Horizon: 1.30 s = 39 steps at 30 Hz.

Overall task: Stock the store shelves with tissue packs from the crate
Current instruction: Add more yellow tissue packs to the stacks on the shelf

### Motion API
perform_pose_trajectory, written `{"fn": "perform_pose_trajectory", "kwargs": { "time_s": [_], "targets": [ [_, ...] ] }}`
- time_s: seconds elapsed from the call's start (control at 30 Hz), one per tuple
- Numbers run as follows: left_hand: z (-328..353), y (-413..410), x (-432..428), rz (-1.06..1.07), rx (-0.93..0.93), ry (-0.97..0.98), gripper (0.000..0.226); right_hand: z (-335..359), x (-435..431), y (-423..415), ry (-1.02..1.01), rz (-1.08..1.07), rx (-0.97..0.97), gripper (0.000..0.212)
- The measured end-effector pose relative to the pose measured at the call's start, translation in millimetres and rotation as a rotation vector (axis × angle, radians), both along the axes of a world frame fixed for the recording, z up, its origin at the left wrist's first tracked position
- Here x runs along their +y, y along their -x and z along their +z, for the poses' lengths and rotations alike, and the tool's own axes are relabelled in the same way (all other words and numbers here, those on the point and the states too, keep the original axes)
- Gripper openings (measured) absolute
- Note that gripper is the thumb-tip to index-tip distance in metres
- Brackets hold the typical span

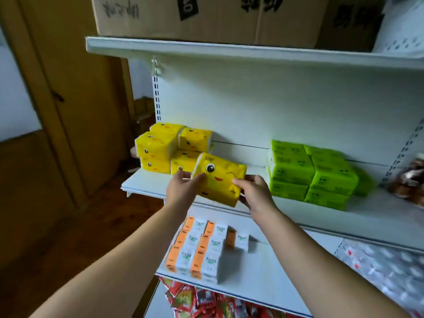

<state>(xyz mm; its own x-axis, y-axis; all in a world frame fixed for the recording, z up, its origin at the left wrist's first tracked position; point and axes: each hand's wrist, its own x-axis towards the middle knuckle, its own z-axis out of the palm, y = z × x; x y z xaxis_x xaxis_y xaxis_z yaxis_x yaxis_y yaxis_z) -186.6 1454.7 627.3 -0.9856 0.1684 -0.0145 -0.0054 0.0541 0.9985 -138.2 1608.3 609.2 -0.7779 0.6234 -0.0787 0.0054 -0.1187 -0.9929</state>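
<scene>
A yellow tissue pack (220, 177) with a winking cartoon face hangs tilted just above the front edge of the white middle shelf (146, 183). My left hand (182, 191) grips its left end and my right hand (253, 191) grips its right end. Behind it, at the shelf's left, several matching yellow packs (160, 148) are stacked in two layers. No crate is in view.
Green tissue packs (309, 173) are stacked at the shelf's right, with bare shelf between the two piles. Orange-and-white Facial packs (202, 249) fill the shelf below. Cardboard boxes (206, 17) sit on the top shelf. A wooden door (68, 99) stands at left.
</scene>
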Motion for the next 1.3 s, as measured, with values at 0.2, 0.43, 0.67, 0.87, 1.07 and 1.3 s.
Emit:
{"fn": "perform_pose_trajectory", "kwargs": {
  "time_s": [0.2, 0.43, 0.67, 0.87, 1.07, 1.3],
  "targets": [
    [27.2, 99.7, -4.9, 0.033, 0.173, 0.291, 0.039, 30.2, -4.0, 98.8, -0.046, 0.076, 0.04, 0.006],
    [29.2, 158.8, 6.5, 0.028, 0.266, 0.491, 0.032, 21.2, 1.2, 160.1, -0.105, 0.088, -0.002, 0.024],
    [15.9, 176.3, 5.4, 0.121, 0.424, 0.524, 0.04, 9.3, 0.6, 185.9, -0.165, 0.101, -0.073, 0.016],
    [14.4, 180.3, 5.2, 0.087, 0.443, 0.575, 0.038, 4.5, -3.1, 198.9, -0.307, 0.047, -0.094, 0.024],
    [10.8, 165.8, -0.5, 0.095, 0.429, 0.537, 0.039, 11.4, -3.8, 181.1, -0.4, 0.027, -0.179, 0.065],
    [-3.6, 98.6, -17.9, 0.11, 0.388, 0.474, 0.033, 10.7, -20.6, 102.3, -0.23, -0.046, -0.032, 0.05]
  ]
}}
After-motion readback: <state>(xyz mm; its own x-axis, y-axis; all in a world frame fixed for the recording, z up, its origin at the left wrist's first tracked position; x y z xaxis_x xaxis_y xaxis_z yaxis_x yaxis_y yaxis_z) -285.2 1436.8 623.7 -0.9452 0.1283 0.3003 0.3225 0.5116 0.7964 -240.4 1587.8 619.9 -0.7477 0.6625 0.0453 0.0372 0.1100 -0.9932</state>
